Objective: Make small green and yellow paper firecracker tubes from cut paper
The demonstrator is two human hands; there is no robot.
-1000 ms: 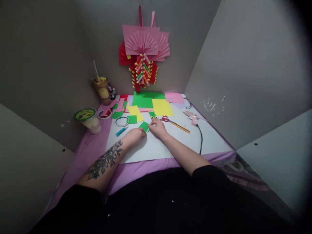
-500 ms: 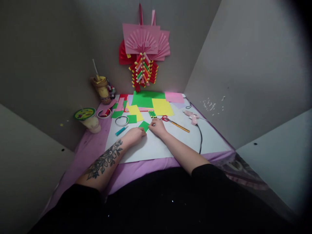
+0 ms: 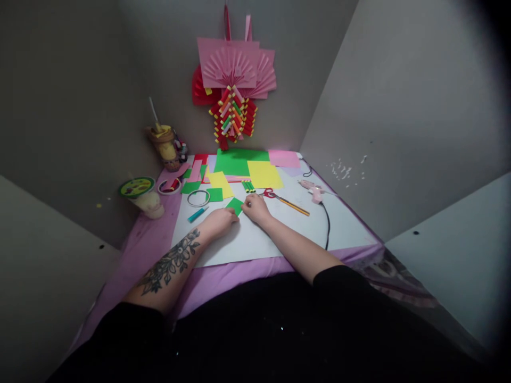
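Left hand: the left hand point(image 3: 219, 219) lies low on the white sheet of board point(image 3: 279, 234), fingers curled onto the near edge of a small green square of paper point(image 3: 235, 205); whether it pinches the paper or only presses it, I cannot tell.
Right hand: the right hand point(image 3: 256, 208) sits just right of the left one, fingertips bent down onto the same green piece at its right corner; the grip itself is too small to make out.
Green paper: it lies between the two hands, touching both, flat or nearly flat on the board.
Beyond the right hand: red-handled scissors point(image 3: 270, 193) and a yellow pencil point(image 3: 294, 206) lie just past its knuckles, with a few short green and yellow paper rolls point(image 3: 248, 186) a little farther off.
Beyond the left hand: a teal marker pen point(image 3: 198, 214) and a clear ring of tape point(image 3: 198, 198) lie near it, to its left.
Far right of the hands: a pink glue gun point(image 3: 313, 190) with a black cord rests well apart.
Far side: loose green, yellow and pink paper sheets point(image 3: 255, 169) spread before a pink and red paper fan decoration point(image 3: 232, 90) on the wall.
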